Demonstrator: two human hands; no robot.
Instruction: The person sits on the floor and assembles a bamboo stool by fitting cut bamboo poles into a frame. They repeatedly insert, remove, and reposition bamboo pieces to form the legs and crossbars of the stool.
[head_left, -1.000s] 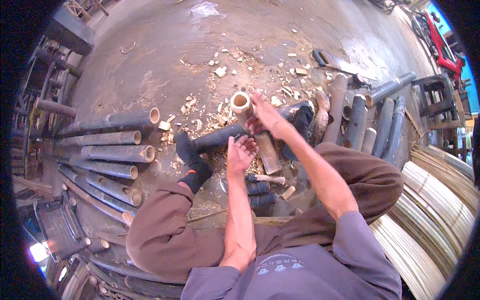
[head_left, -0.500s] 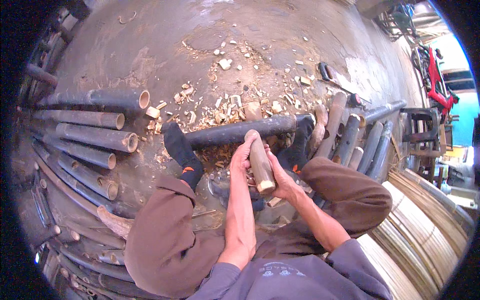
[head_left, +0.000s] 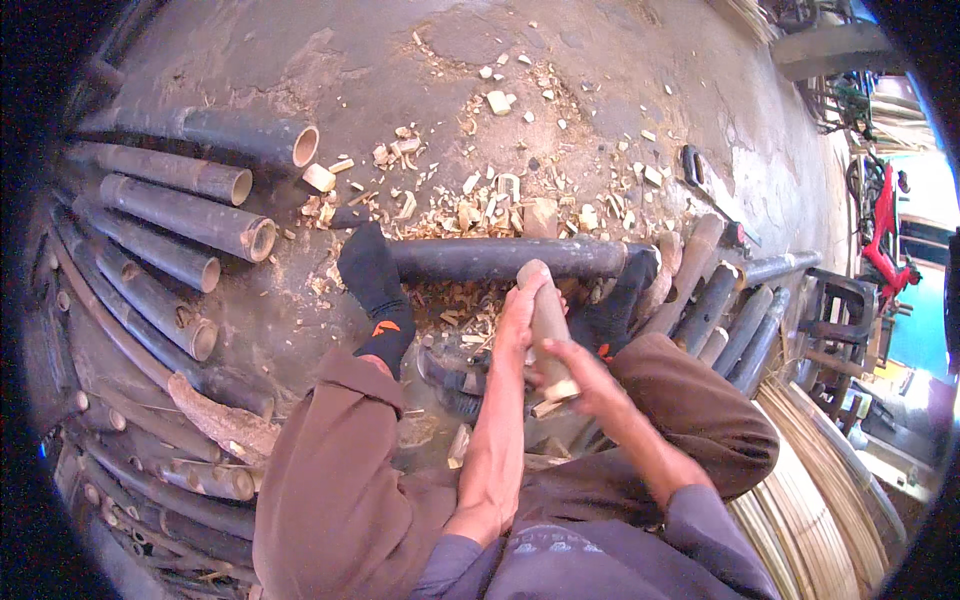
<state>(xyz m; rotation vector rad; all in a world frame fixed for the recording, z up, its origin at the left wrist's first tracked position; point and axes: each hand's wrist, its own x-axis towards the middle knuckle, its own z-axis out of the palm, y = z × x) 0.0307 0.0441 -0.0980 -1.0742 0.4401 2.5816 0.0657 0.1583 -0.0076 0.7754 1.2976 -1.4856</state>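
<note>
A short, thick brown bamboo piece (head_left: 550, 325) with a pale cut lower end slants between my hands. My left hand (head_left: 514, 318) is closed around its upper part from the left. Beside the lower end is my right hand (head_left: 588, 382), smeared by motion; whether its fingers grip or only brush the piece I cannot tell. Beyond both hands, a dark bamboo pole (head_left: 470, 258) lies crosswise between my socked feet. Under it a small wooden block (head_left: 540, 217) shows at the far side.
Pale wood chips (head_left: 490, 205) litter the floor around the pole. Several dark bamboo poles (head_left: 190, 215) lie at the left. At the right are more cut pieces (head_left: 710, 305), a handsaw (head_left: 693, 165), a bundle of split strips (head_left: 815, 480) and a dark plastic stool (head_left: 838, 310).
My right hand has shifted from around the bamboo piece's side to its lower cut end. The left hand keeps its hold. The whole view has shifted slightly.
</note>
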